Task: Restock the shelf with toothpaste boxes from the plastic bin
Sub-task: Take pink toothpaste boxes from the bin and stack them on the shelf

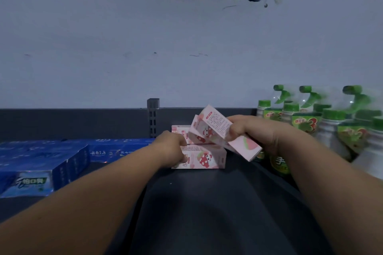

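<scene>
Pink toothpaste boxes with a cartoon strawberry print lie on the dark shelf (207, 192). My left hand (172, 148) grips the left end of the front pink box (207, 158) lying flat on the shelf. Behind it lies another pink box (181, 131), partly hidden. My right hand (252, 132) holds two or three pink boxes (219, 128) fanned out and tilted, just above and to the right of the ones on the shelf. The plastic bin is out of view.
Blue toothpaste boxes (41, 163) are stacked on the shelf's left part. Green-capped white bottles and spray bottles (323, 122) crowd the right side. A slotted shelf upright (153, 118) stands at the back, against a grey wall.
</scene>
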A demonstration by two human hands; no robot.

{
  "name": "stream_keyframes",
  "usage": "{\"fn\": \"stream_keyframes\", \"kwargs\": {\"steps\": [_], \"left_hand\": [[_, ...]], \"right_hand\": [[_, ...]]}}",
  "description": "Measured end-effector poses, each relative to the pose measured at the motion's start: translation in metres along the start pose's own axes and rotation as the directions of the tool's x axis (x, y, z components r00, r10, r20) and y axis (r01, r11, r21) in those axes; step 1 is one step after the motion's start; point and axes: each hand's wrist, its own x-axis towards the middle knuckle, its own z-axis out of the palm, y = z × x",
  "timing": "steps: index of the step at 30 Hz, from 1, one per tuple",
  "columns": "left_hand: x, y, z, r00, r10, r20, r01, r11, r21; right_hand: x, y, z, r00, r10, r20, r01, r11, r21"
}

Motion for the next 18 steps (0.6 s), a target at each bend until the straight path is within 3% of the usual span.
{"fn": "stream_keyframes", "kwargs": {"steps": [5, 8, 10, 12, 14, 16, 18], "left_hand": [[0.003, 0.002, 0.007, 0.992, 0.025, -0.125, -0.007, 0.991, 0.137], [0.003, 0.000, -0.004, 0.981, -0.031, -0.194, 0.042, 0.998, 0.052], [0.005, -0.003, -0.016, 0.967, -0.090, -0.239, 0.060, 0.990, -0.128], [0.006, -0.003, -0.030, 0.973, -0.123, -0.197, 0.036, 0.918, -0.395], [0.002, 0.002, -0.041, 0.995, -0.068, -0.078, 0.009, 0.805, -0.594], [-0.003, 0.007, -0.046, 0.999, 0.014, 0.050, 0.023, 0.745, -0.667], [-0.005, 0.007, -0.047, 0.994, 0.054, 0.094, 0.020, 0.760, -0.650]], "right_hand": [[0.008, 0.003, -0.001, 0.998, -0.028, 0.063, 0.029, 0.999, -0.015], [0.010, 0.000, -0.002, 0.992, -0.049, 0.115, 0.053, 0.998, -0.028], [0.009, -0.004, -0.002, 0.986, -0.063, 0.153, 0.068, 0.997, -0.031], [0.011, -0.007, -0.003, 0.980, -0.070, 0.188, 0.079, 0.996, -0.038], [0.014, -0.009, 0.000, 0.971, -0.072, 0.226, 0.082, 0.996, -0.035], [0.018, -0.011, 0.003, 0.965, -0.075, 0.252, 0.087, 0.996, -0.038], [0.021, -0.012, 0.005, 0.960, -0.071, 0.270, 0.083, 0.996, -0.034]]}}
